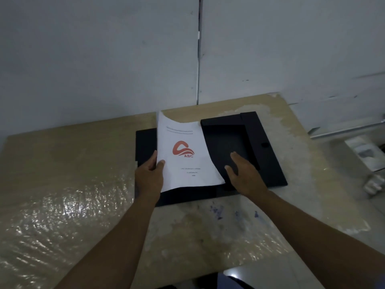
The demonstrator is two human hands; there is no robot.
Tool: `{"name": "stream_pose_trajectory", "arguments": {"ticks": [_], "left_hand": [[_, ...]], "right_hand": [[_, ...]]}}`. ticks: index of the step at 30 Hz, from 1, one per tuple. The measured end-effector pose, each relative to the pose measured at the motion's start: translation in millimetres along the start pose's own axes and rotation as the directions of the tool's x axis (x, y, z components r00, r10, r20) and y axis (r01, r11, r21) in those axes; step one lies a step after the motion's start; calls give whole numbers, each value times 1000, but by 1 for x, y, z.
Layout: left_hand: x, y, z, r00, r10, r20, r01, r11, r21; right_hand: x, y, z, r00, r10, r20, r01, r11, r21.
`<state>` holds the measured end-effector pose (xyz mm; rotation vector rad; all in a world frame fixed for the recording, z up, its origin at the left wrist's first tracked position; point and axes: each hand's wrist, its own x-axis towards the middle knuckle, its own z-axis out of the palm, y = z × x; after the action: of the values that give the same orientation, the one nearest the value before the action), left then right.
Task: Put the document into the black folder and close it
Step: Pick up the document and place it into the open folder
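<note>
The black folder (268, 147) lies open and flat on the table, its flaps spread to the right. A white document (185, 161) with a red logo on its cover hovers tilted over the folder's left half, its far edge curling up. My left hand (149, 176) grips the document's near left edge, thumb on top. My right hand (244, 174) rests flat on the folder's right inner panel, fingers apart, beside the document's lower right corner.
The table (83, 184) is wood covered in shiny plastic film, with paint smudges near its front. A white wall stands right behind it. Some white items (366, 153) lie off the table's right edge.
</note>
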<state>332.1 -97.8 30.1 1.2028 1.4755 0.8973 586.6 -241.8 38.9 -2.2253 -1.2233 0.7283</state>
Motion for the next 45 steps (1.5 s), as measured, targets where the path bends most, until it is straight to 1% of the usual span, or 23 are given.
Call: {"name": "stream_pose_trajectory", "arguments": {"ticks": [2,4,6,8,11,15,18,20,24,27,30,32,35,39,42,45], "left_hand": [[1,-9,1,1000,-19,-5,19,999,34],[1,-16,0,1000,-19,-3,19,996,84],[1,-20,-1,1000,2,2,-2,990,143],[0,-22,-1,999,34,2,-34,978,205],[-2,-26,-2,998,59,-1,-56,955,292],[-3,-36,-6,996,85,2,-79,918,389],[2,-44,-10,992,129,-9,-110,877,467],[6,-48,-9,992,124,-12,-102,867,488],[6,-54,-4,996,87,-8,-76,907,415],[8,-54,-3,998,36,-54,-15,936,352],[10,-50,-3,997,16,-73,12,930,368],[7,-45,-2,999,12,-44,6,924,382],[-2,-37,8,999,14,41,-30,901,432],[-15,-25,40,999,27,43,-41,924,379],[-28,-21,63,995,39,88,-69,925,374],[-36,-20,79,993,23,117,-64,930,362]], "right_hand": [[-6,29,-8,999,-36,11,37,989,-146],[-11,54,-12,998,-62,16,64,952,-298],[-17,73,-14,999,-50,12,51,900,-433],[-20,88,-15,1000,-15,11,19,867,-498],[-22,100,-16,1000,-1,21,12,865,-502],[-22,105,-19,996,-58,63,82,845,-528],[-21,109,-20,994,-74,78,104,833,-543],[-20,110,-20,994,-79,79,109,832,-544],[-20,112,-18,993,-94,65,114,832,-543],[-20,114,-18,994,-89,70,113,832,-544],[-20,115,-18,994,-93,60,111,828,-550],[-20,115,-18,994,-91,62,110,828,-550],[-20,115,-17,994,-87,61,106,831,-547],[-21,115,-16,994,-99,47,109,835,-539],[-21,115,-16,994,-104,41,110,836,-538],[-22,115,-16,993,-113,35,114,844,-523]]}}
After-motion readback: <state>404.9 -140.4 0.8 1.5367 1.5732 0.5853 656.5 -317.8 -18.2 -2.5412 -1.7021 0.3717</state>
